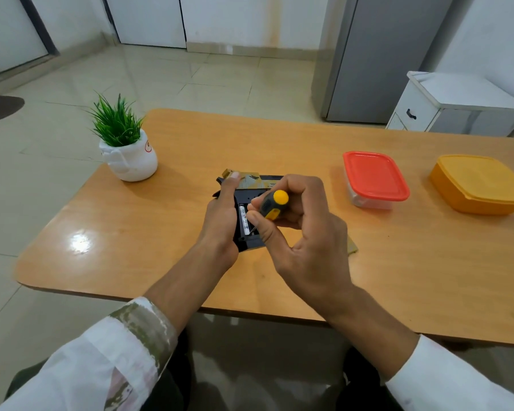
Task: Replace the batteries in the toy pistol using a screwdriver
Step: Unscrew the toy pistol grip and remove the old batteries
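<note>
A black and gold toy pistol point(251, 185) lies on its side on the wooden table point(161, 232). My left hand point(223, 218) grips its left side and holds it down. Its grip compartment is uncovered, and a white battery point(244, 219) shows inside. My right hand point(297, 229) holds a small screwdriver point(272, 204) with a black and yellow handle, its tip pointing down into the compartment beside the battery. A tan flat piece point(352, 247), perhaps the compartment cover, peeks out from behind my right hand.
A potted green plant point(125, 146) in a white pot stands at the table's left. A clear box with a red lid point(374, 176) and a yellow lidded box point(481, 182) sit at the right. A grey fridge point(377, 54) and white cabinet point(457, 102) stand beyond.
</note>
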